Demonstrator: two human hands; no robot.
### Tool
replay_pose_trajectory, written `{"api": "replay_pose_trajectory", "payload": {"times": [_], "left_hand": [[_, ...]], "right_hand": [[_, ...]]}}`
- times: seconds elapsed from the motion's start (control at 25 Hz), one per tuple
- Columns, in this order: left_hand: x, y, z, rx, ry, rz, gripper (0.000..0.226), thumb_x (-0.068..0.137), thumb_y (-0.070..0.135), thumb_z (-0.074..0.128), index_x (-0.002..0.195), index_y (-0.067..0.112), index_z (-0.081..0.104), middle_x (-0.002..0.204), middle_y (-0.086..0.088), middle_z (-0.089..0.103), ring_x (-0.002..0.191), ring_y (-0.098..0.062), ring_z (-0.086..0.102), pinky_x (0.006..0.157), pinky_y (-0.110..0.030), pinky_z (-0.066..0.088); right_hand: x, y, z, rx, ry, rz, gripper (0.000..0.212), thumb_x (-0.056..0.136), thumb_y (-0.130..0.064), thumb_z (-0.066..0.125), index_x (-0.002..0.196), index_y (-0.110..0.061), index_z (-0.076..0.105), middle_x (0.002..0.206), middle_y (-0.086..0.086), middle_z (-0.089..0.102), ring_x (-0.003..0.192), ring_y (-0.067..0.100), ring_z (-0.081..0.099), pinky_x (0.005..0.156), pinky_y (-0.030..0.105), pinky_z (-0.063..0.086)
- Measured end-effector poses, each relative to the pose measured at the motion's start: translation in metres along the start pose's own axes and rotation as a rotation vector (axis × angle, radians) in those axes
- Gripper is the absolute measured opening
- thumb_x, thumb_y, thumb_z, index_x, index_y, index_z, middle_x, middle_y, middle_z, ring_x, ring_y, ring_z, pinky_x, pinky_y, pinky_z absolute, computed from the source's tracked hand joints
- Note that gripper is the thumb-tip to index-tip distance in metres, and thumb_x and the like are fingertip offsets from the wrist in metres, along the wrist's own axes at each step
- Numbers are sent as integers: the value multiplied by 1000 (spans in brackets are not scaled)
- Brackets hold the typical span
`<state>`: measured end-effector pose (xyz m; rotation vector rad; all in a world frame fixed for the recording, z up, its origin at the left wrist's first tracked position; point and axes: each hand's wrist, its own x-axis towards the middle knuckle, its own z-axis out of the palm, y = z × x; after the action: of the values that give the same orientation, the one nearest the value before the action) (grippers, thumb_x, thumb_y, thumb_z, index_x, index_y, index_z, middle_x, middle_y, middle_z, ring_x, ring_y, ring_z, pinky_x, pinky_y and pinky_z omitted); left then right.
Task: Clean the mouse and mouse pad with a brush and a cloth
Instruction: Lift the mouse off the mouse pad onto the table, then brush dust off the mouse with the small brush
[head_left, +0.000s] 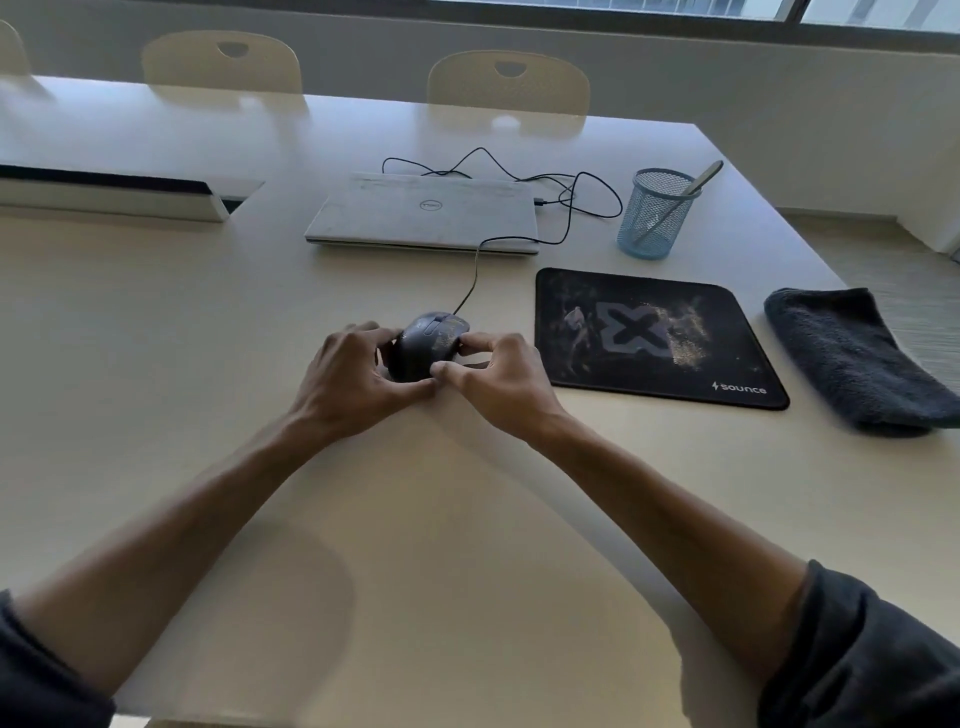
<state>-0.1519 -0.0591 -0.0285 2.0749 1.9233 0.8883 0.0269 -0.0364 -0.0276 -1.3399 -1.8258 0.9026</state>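
A dark wired mouse (428, 343) with pale dust on its top sits on the table in the middle of the head view. My left hand (353, 379) holds its left side with curled fingers, and my right hand (498, 376) pinches its right side between thumb and fingers. To the right lies a black mouse pad (654, 338) with dusty streaks and crumbs on it. A dark folded cloth (857, 358) lies at the table's right edge. A brush handle (698, 182) sticks out of a blue mesh cup (654, 218) behind the pad.
A shut white laptop (423, 213) lies behind the mouse, with the mouse cable (519, 239) looping to its right side. The beige table (415, 519) ends close on the right, past the cloth. Chairs (509, 83) stand along the far side.
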Motion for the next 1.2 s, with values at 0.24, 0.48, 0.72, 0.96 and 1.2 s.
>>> {"api": "replay_pose_trajectory", "payload": {"times": [0.24,0.48,0.72,0.96,1.2], "left_hand": [[-5,4,6,280,62,44,100,64,81,52,137,11,49,120,-7,57,109,-25,50,85,-40,43],[0,45,32,347,-57,399,78,87,68,43,141,12,46,149,-10,40,138,-27,34,110,-43,28],[18,83,63,394,-192,535,71,94,66,30,146,18,41,159,-6,25,147,-20,20,120,-37,15],[27,98,80,306,-262,458,66,96,60,36,147,18,41,155,-1,35,145,-15,26,116,-28,19],[27,96,82,228,-271,402,61,96,56,39,147,22,42,155,5,35,144,-10,27,114,-27,27]], "right_hand": [[4,3,-22,-109,22,-89,54,87,-36,73,135,-13,60,122,2,69,92,11,69,81,22,55],[25,33,-85,-443,149,-244,56,87,-36,74,135,-12,59,115,4,69,84,12,65,76,30,56],[66,76,-157,-628,230,-195,54,87,-39,70,134,-15,61,124,6,67,102,26,66,87,36,51],[124,105,-223,-604,462,-47,53,85,-35,70,133,-14,60,124,4,69,107,25,68,94,33,47],[189,119,-259,-297,626,150,68,83,-51,67,137,-10,56,112,7,72,122,28,58,105,35,40]]}}
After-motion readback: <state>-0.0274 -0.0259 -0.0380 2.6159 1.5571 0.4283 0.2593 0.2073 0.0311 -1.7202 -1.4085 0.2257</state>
